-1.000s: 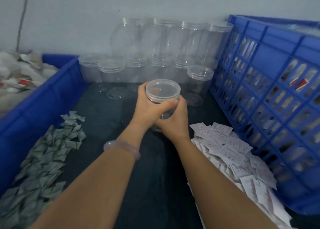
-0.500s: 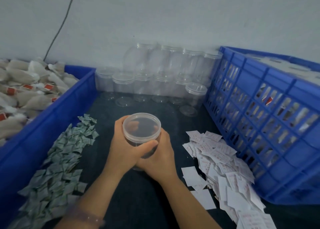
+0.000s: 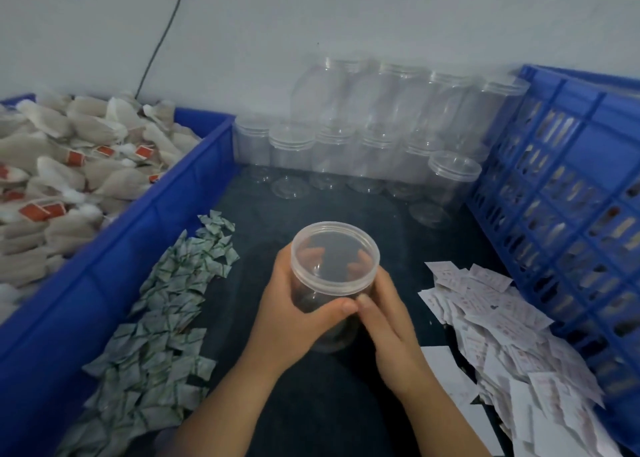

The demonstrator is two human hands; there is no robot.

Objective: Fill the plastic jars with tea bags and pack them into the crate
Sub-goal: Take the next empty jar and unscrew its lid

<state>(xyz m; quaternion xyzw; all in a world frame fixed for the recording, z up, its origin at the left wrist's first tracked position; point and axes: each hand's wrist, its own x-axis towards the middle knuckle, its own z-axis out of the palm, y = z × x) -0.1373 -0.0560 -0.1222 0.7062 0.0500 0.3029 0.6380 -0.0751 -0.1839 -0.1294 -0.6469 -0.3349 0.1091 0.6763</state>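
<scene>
An empty clear plastic jar (image 3: 334, 259) with a lid on top stands upright on the dark table in front of me. My left hand (image 3: 292, 314) wraps its left side and my right hand (image 3: 388, 321) wraps its right side; the thumbs meet at the front. Tea bags (image 3: 62, 176) with red tags fill the blue bin (image 3: 145, 221) on the left. The blue slatted crate (image 3: 561, 193) stands on the right, with filled jars dimly visible through its slats.
Several empty lidded jars (image 3: 381, 138) are stacked in two rows against the back wall, one (image 3: 450, 183) standing nearer. A pile of small green-printed sachets (image 3: 166, 311) lies left of my hands, a pile of white paper slips (image 3: 505, 339) to the right.
Both hands have drawn the jar from near the stacked jars back toward me and set it lower on the table; the view has tilted up and shifted left, showing the tea bag bin.
</scene>
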